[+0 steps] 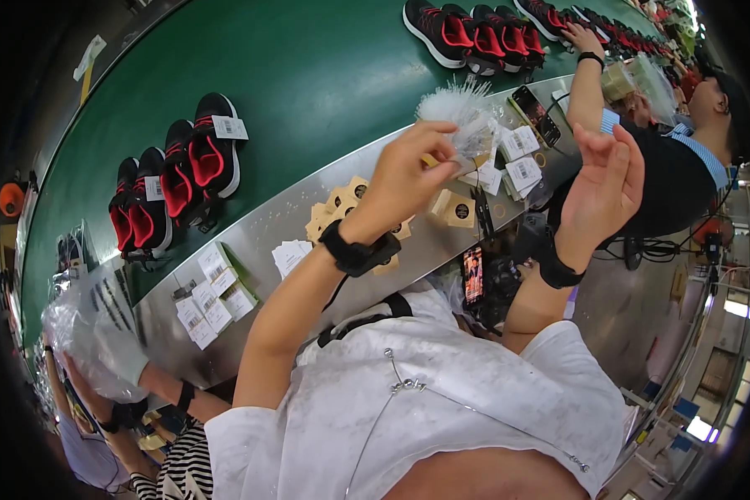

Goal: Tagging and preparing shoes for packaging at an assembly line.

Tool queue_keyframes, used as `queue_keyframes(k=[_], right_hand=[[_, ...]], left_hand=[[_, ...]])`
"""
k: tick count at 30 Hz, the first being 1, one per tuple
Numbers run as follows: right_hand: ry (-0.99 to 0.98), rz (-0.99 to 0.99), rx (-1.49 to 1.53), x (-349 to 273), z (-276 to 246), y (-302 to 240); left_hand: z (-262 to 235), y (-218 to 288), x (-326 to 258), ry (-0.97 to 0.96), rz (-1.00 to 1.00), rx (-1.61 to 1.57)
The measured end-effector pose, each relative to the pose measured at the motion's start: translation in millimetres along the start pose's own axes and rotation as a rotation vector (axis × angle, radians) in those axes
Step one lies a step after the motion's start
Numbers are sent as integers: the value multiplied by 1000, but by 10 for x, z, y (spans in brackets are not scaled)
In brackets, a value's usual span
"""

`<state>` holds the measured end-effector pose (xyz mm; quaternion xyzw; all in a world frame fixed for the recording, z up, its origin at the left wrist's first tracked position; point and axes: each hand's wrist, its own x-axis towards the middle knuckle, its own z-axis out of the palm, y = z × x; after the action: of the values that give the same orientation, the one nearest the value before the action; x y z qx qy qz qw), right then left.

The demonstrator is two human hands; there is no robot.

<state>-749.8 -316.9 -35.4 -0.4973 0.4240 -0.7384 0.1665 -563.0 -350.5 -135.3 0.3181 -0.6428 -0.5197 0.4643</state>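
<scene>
My left hand (410, 179) is raised over the metal ledge, thumb and fingertips pinched together; anything between them is too small to make out. Just beyond it lies a bundle of clear plastic tag fasteners (456, 110). White barcode tags (522, 172) in small stacks are close to its fingertips. Brown paper tags (342, 200) with dark round prints are spread beneath my left wrist. My right hand (604, 187) is held up to the right, palm turned inward, fingers loosely bent and apart from the thumb, with nothing visible in it.
Black sneakers with red linings (212, 150) stand on the green belt (325, 75), some with white tags. More sneakers (475, 37) line its far right. Phones (535, 115) lie nearby. A co-worker (683, 158) reaches in at right; another's gloved hand (125, 358) holds clear plastic at left.
</scene>
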Motion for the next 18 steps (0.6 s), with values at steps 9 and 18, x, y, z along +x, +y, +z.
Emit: queue_keyframes(k=[9,18], right_hand=[[-724,-42,-491,-500,491,323],[-696,148,-455,-540,656,287]], left_hand=[[-299,231,-255,315,-342,-381],[-309,288,-220,339,-363,-476]])
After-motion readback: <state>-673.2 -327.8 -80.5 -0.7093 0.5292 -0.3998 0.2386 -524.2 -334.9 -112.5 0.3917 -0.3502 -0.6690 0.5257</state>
